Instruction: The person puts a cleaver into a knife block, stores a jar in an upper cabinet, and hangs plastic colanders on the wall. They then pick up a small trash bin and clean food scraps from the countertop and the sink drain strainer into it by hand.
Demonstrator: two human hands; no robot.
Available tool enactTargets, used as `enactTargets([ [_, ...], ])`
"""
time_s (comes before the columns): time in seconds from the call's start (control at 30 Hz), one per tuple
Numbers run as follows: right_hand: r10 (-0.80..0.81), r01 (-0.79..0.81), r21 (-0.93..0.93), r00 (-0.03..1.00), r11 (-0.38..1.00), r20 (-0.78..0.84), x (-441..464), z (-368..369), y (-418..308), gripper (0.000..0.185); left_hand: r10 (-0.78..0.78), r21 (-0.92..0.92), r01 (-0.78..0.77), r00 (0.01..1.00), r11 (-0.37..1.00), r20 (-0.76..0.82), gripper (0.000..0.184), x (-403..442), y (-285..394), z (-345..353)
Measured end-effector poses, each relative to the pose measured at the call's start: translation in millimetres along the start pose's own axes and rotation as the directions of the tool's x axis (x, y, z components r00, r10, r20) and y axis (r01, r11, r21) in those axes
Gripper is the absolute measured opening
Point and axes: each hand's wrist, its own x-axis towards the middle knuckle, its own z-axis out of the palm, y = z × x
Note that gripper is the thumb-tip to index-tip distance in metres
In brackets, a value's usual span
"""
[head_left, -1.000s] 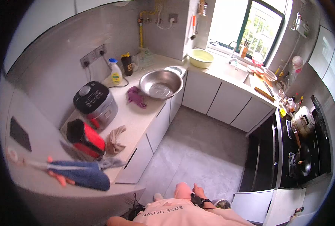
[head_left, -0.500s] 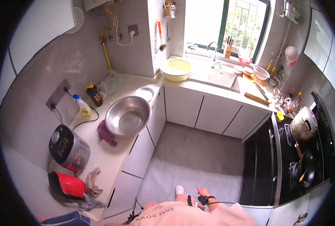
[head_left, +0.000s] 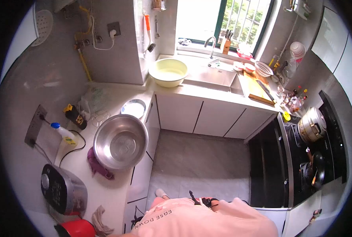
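My left hand is out of view; a small strip of skin shows at the bottom edge, left of the pink shirt (head_left: 207, 221). My right hand cannot be made out either; only black straps (head_left: 213, 202) show at the shirt's front edge. On the left counter a large steel basin (head_left: 121, 142) rests partly over a purple cloth (head_left: 100, 168). Behind the basin is a white plate (head_left: 133, 107). Closer to me stand a rice cooker (head_left: 65, 189), a red container (head_left: 77, 228) and a brown cloth (head_left: 100, 221).
A spray bottle (head_left: 64, 134) and a black bottle (head_left: 75, 116) stand by the left wall. Beyond are a yellow-green basin (head_left: 168, 73), the sink (head_left: 217, 79) and a cutting board with a knife (head_left: 259, 89). A pot (head_left: 312, 124) and wok (head_left: 319, 170) sit on the right stove.
The view has shifted forward and toward the steel basin. My left hand and the blue cloth have dropped out of view at the lower left. My right hand, seen earlier over the floor, no longer shows.
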Motion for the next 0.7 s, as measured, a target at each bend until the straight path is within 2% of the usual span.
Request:
enactTargets([
  [0.03,0.003,-0.003,0.036,1.000,0.999,-0.011,-4.5,-2.1,-5.3,0.052,0.026,-0.015,-0.026,1.000,1.000,-0.011,0.029,-4.5,-1.6,-14.8],
  [0.2,0.035,-0.024,0.209,0.998,0.978,-0.052,-31.2,-11.8,-16.9,0.052,-0.038,-0.114,0.040,0.999,0.993,0.022,0.028,-5.4,-10.7,-81.5],
  [0.3,0.042,-0.024,0.279,0.997,0.960,-0.061,-38.0,-22.1,-23.8,0.052,-0.141,-0.132,0.127,0.985,0.983,-0.101,0.031,-32.3,-21.7,-112.5],
  [0.33,0.043,-0.020,0.299,0.996,0.954,-0.073,-37.8,-28.6,-27.2,0.052,-0.183,-0.205,0.176,0.983,0.963,-0.015,0.022,-39.8,-38.8,-130.1],
  [0.37,0.043,-0.015,0.312,0.996,0.950,-0.084,-36.5,-32.6,-31.0,0.052,-0.239,-0.159,0.188,0.870,0.969,-0.432,0.021,-50.5,-45.3,-123.8],
  [0.4,0.052,-0.016,0.304,0.992,0.953,-0.112,-34.6,-39.5,-36.8,0.052,-0.227,-0.116,0.220,0.594,0.969,-0.772,0.020,-56.6,-51.8,-117.0],
  [0.43,0.073,-0.026,0.277,0.984,0.960,-0.161,-29.4,-46.2,-43.0,0.053,-0.283,-0.187,0.261,0.403,0.947,-0.870,0.021,-68.8,-66.2,-127.3],
  [0.47,0.090,-0.040,0.226,0.971,0.973,-0.219,-21.7,-58.2,-52.2,0.053,-0.315,-0.255,0.283,0.189,0.924,-0.930,0.022,-79.8,-82.1,-138.9],
  [0.5,0.138,-0.091,0.168,0.947,0.982,-0.291,-18.1,-71.2,-62.7,0.054,-0.344,-0.311,0.345,0.037,0.885,-0.938,0.021,-85.4,-97.4,-150.2],
  [0.57,-0.053,0.043,-0.032,0.905,0.999,-0.422,7.3,-101.3,-57.9,0.054,-0.374,-0.419,0.386,-0.189,0.822,-0.908,0.018,-113.2,-126.4,-156.6],
  [0.6,-0.162,0.113,-0.130,0.869,0.985,-0.469,21.6,-119.2,-56.1,0.054,-0.381,-0.443,0.420,-0.225,0.792,-0.897,0.018,-117.3,-137.1,-155.6],
  [0.67,0.111,-0.064,0.119,0.889,0.991,-0.444,-2.3,-172.5,-86.5,0.054,-0.396,-0.495,0.495,-0.298,0.715,-0.869,0.018,-123.7,-146.4,-155.5],
  [0.7,0.066,-0.063,0.019,0.923,0.998,-0.379,-27.1,-199.7,-113.0,0.053,-0.395,-0.524,0.486,-0.349,0.699,-0.850,0.018,-125.1,-150.1,-155.9],
])
